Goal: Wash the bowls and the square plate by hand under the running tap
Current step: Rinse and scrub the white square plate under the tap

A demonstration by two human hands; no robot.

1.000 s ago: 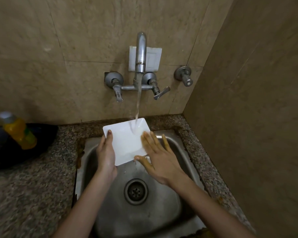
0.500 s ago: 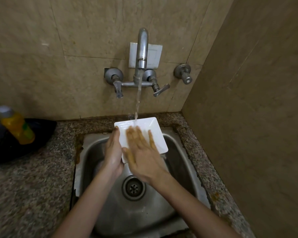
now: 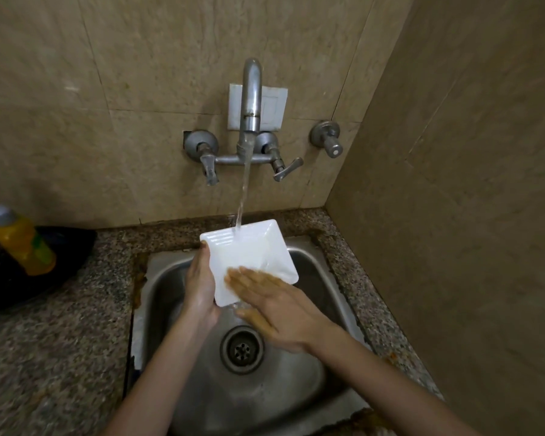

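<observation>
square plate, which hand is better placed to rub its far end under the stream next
The right hand. It lies flat and open on the square plate, free to slide up toward the water stream. The left hand grips the plate's left edge, holding it over the sink.

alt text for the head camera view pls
Two hands wash a white square plate under a running tap above a steel sink: left hand grips its edge, right hand lies flat across it.
</observation>
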